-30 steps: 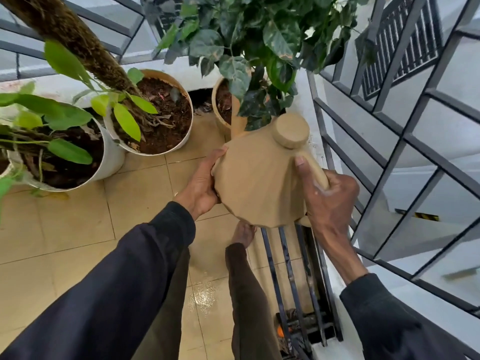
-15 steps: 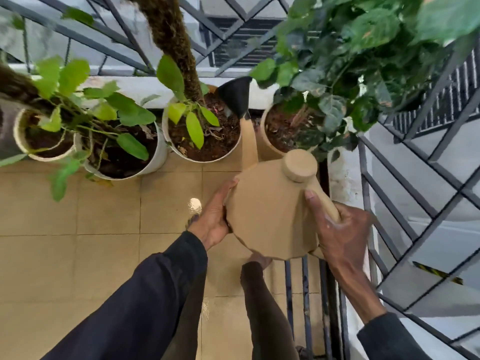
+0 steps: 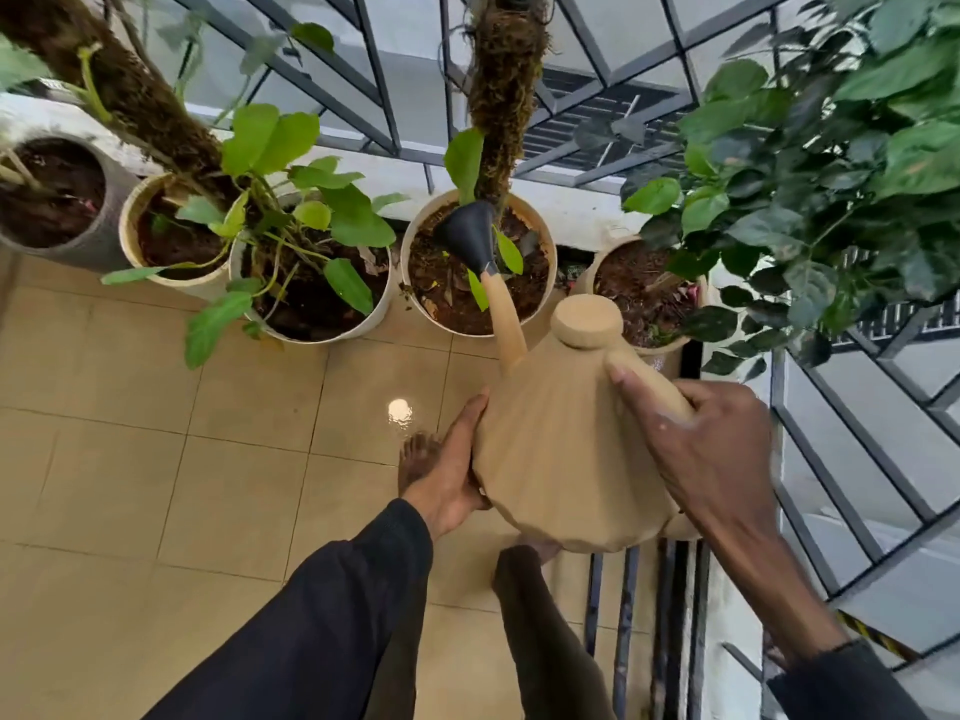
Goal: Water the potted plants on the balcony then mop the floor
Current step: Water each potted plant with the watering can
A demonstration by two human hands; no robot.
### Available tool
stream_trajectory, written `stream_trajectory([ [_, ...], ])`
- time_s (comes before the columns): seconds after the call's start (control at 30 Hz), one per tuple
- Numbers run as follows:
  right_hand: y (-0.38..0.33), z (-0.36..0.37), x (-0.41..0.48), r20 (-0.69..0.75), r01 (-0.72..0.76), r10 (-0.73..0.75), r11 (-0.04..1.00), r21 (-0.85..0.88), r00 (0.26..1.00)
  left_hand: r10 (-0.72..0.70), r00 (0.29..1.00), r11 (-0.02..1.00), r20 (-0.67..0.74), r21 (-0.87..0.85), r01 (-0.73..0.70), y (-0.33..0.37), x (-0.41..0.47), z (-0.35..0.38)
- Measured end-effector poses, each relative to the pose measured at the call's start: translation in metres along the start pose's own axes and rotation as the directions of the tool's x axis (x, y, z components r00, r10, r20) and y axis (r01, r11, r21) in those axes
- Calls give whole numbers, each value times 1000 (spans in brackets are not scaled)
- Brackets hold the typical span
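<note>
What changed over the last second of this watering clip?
The watering can swung left: its black rose left the bushy plant's pot and now sits over the moss-pole pot. Unchanged: the right hand grips the handle, and the left hand presses flat against the can's side.

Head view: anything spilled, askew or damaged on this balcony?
A glossy wet patch on the floor tiles, left of the watering can, reflects light; likely spilled water. Nothing else stands out.

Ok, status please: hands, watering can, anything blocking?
Right hand grips watering can handle; left hand flat on its side. Spout head over pot ahead. Nothing blocking.
</note>
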State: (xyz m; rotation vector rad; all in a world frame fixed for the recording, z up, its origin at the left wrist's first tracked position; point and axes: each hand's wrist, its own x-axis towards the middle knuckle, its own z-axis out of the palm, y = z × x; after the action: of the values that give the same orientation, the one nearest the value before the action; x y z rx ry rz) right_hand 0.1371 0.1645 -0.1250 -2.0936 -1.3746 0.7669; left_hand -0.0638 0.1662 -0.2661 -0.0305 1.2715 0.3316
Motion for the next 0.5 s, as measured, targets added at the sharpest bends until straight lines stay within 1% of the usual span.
stream_trajectory([
  [0.07, -11, 2, 6, 51, 41, -40, 999, -21, 998, -8, 1000, 1000, 3, -28, 8, 0, -2, -3],
  [0.17, -27, 6, 15, 111, 56, -51, 997, -45, 992, -23, 1000, 998, 5, -65, 23, 0, -6, -7],
  [0.33, -52, 10, 29, 133, 88, -71, 988, -124, 989, -48, 999, 996, -1, -75, 48, 11, -14, -7],
  [0.5, -60, 13, 36, 122, 72, -52, 983, -168, 991, -54, 998, 997, -14, -50, 53, 23, -14, -9],
])
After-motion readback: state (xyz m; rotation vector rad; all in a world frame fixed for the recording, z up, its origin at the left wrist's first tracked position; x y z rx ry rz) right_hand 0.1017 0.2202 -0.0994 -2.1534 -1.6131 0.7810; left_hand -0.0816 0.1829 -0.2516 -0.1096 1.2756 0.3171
